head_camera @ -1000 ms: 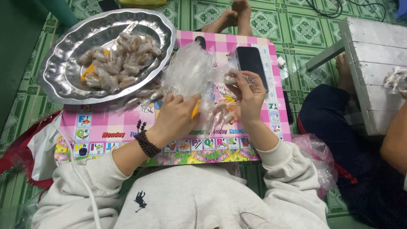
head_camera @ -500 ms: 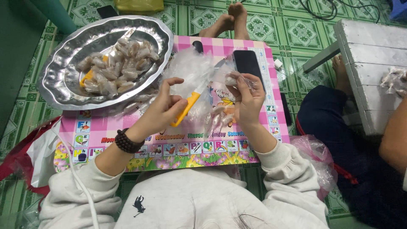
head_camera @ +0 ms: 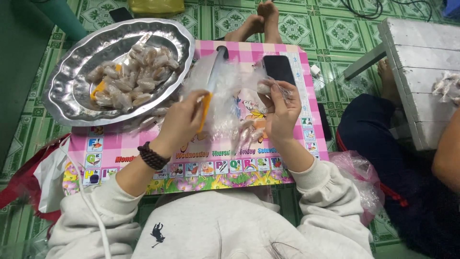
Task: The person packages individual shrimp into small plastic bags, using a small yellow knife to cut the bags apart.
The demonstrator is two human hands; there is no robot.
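My left hand grips a knife with a yellow handle, its blade pointing up and away over a pile of clear plastic wrap. My right hand pinches a small wrapped pale piece at its fingertips. Both hands hover over a pink checked lap board with coloured pictures. A dented silver tray at the upper left holds several wrapped pale pieces and one orange one.
A black phone lies on the board's far right corner. Bare feet rest beyond the board. A grey wooden stool stands at right, beside another person's dark trouser leg and arm. Plastic bags lie at both sides.
My left hand swung the knife from lying low and slanted to pointing up and away. My right hand lifted its wrapped piece slightly. The view has shifted a little.
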